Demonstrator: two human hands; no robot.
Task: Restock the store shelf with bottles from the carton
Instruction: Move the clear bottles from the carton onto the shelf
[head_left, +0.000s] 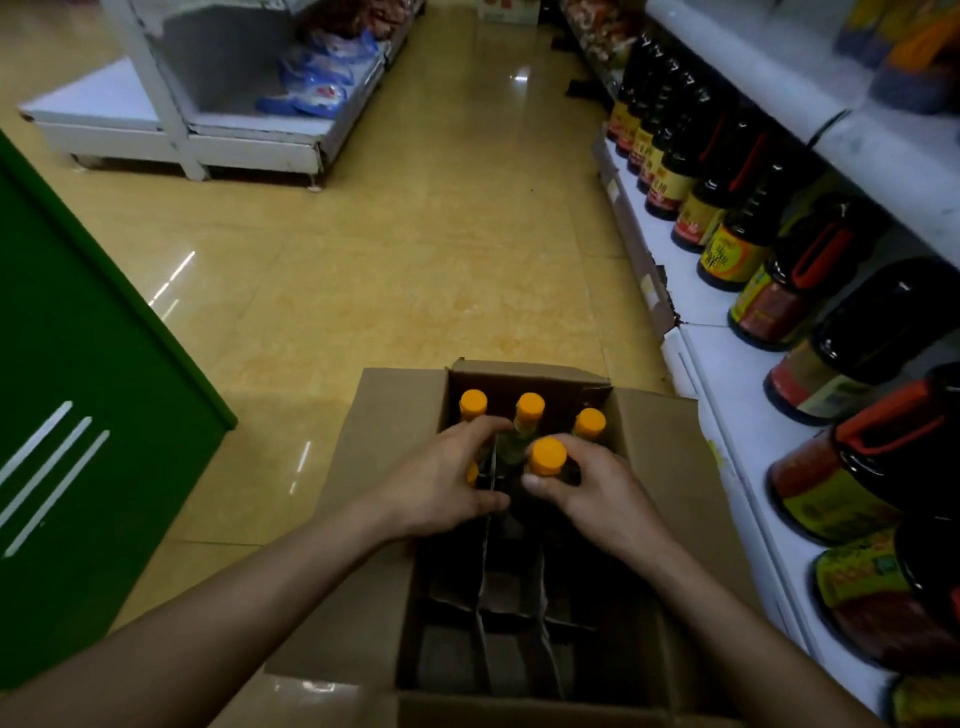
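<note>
An open cardboard carton (395, 415) with inner dividers stands on the floor in front of me. Three orange-capped bottles (530, 408) stand along its far row. My right hand (597, 493) grips the neck of a fourth orange-capped bottle (548, 456), which sits higher than the others. My left hand (441, 483) reaches into the carton with its fingers curled over another bottle, whose orange cap (471, 473) peeks out under the palm. The near cells of the carton look dark and hold no visible caps. The white store shelf (727, 374) runs along my right.
Large dark bottles (810, 260) with red handles and yellow-red labels line the right shelf, with bare white shelf in front of them. A green panel (78, 395) stands at my left. A white shelf unit (208, 130) with blue packets is across the yellow tiled aisle.
</note>
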